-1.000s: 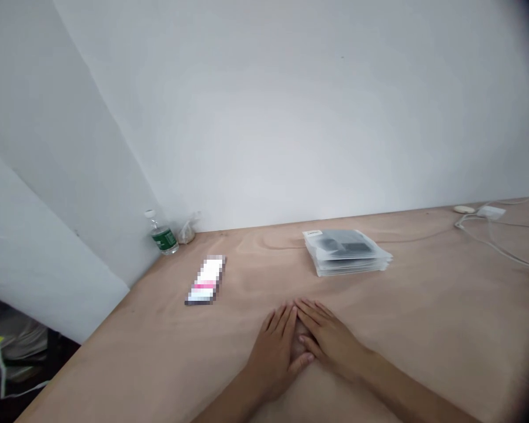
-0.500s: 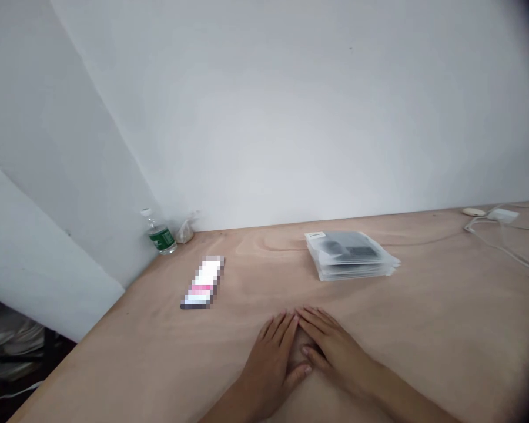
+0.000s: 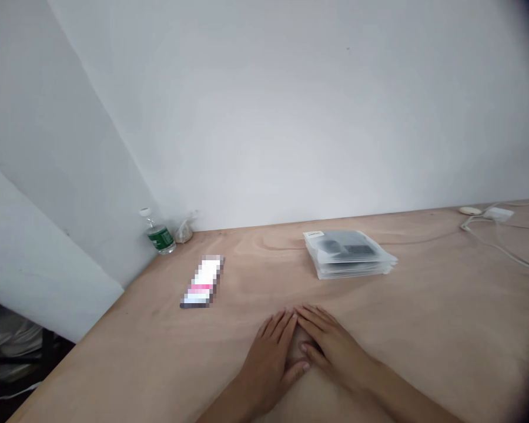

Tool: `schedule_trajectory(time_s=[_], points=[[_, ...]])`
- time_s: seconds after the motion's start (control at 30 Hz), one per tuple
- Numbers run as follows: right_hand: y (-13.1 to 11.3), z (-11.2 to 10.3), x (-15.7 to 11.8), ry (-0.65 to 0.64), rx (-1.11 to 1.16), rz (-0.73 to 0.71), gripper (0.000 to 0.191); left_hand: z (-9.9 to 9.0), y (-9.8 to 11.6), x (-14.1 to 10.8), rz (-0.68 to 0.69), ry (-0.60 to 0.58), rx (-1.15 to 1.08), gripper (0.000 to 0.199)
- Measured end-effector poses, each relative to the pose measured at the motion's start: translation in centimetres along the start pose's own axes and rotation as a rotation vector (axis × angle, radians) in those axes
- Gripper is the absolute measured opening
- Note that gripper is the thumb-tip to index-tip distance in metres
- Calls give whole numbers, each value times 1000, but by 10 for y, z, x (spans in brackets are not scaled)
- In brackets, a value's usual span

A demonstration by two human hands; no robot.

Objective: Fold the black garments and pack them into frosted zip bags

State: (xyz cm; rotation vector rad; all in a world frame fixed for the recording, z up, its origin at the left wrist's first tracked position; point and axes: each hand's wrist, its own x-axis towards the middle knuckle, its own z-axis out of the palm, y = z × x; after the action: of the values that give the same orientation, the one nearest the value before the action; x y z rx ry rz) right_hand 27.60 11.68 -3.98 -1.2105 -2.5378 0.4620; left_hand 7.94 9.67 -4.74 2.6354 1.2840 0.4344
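My left hand (image 3: 272, 355) lies flat on the wooden table (image 3: 158, 364), its fingers stretched forward and the thumb out to the right. Beside it my right hand (image 3: 330, 343) rests palm down too, fingers extended and pointing inward. The fingertips of both hands meet or nearly meet, and neither hand holds anything. Beyond my right hand sits a stack of clear plastic packets (image 3: 348, 255) with dark, flat contents and a small white label on top. A phone (image 3: 203, 282) with a blurred-out screen lies ahead and to the left of my left hand.
A water bottle (image 3: 161, 236) with a green label stands in the back left corner, next to a small knotted plastic bag (image 3: 184, 232). White cables (image 3: 489, 235), a round cream disc (image 3: 470, 211) and a white adapter (image 3: 499, 214) lie at the far right. A white wall (image 3: 291, 117) rises behind.
Both hands stay in the same place on the table. The whole view has shifted very slightly; nothing was picked up or moved.
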Motion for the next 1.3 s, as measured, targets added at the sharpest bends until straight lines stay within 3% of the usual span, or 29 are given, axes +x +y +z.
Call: schedule_trajectory(time_s=[1.3], points=[[3,6,-1,13,32,13,53,1,-1,1,2,-13,18,68]])
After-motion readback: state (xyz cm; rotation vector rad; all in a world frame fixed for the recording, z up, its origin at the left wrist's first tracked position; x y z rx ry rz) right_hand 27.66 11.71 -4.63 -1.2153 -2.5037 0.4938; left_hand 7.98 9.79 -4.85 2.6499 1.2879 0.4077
